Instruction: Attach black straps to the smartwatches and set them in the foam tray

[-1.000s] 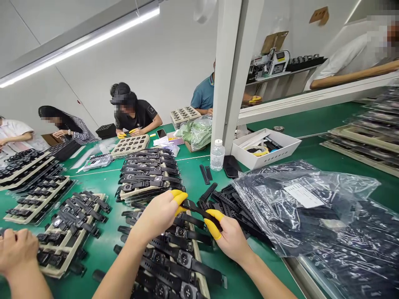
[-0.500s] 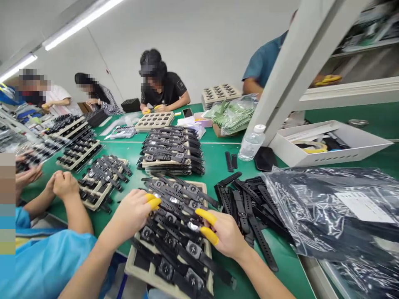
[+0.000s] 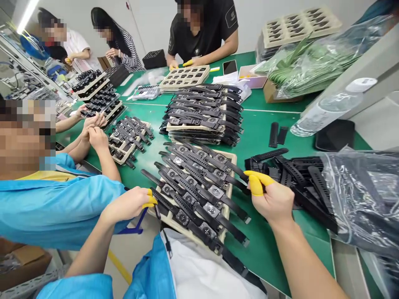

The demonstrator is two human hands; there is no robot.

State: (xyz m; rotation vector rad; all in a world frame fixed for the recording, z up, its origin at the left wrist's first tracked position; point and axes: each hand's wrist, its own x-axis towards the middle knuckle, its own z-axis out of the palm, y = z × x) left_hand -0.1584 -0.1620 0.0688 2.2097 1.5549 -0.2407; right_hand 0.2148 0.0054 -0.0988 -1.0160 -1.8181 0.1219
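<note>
L hand (image 3: 131,205): thumb + fingers being pinched nearly tog. on dk strap pc (image 3: 157,211), which is being held above near-left edge of watch tray (image 3: 232,159). R hand (image 3: 274,201): index + thumb being held close tog. at strap end (image 3: 239,171), right side of tray; actual hold can't be told. Blk watches (image 3: 211,209) being borne in slanting rows on tray. Loose straps (image 3: 293,170) being heaped at right, beside clear bag (image 3: 358,191). Tray stack (image 3: 196,136) being supported farther back on green table (image 3: 262,128).
</note>
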